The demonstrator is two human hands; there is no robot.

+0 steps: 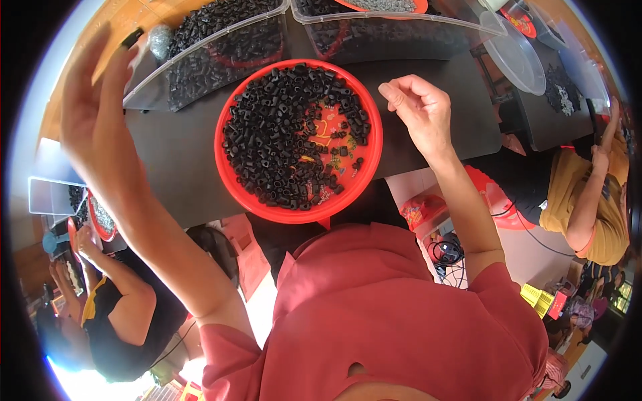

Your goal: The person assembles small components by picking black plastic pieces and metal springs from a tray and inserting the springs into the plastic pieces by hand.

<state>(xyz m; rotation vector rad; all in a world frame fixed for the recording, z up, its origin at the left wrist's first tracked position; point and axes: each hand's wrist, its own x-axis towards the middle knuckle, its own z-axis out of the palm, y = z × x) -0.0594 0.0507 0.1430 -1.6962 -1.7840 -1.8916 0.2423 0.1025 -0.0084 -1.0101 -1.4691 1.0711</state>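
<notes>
A round red tray (pixel 376 134) sits on the dark table in front of me, heaped with small black hollow plastic parts (pixel 267 127). Its printed bottom shows through on the right side. My left hand (pixel 100 113) is raised at the far left, by the clear bin, slightly blurred, its fingers stretched and apart. One black plastic part (pixel 132 37) appears at a fingertip of that hand; whether it touches is unclear. Just right of the tray's rim, my right hand (pixel 422 110) is closed, thumb against the fingers. Anything inside this pinch is hidden or too small to name.
Clear plastic bins (pixel 207 57) of black parts line the table's far side. A clear bag (pixel 160 41) lies by the left bin. A clear lid (pixel 513 53) leans at the far right. Other people work at left (pixel 127 301) and right (pixel 582 200). Cables (pixel 447 252) lie below right.
</notes>
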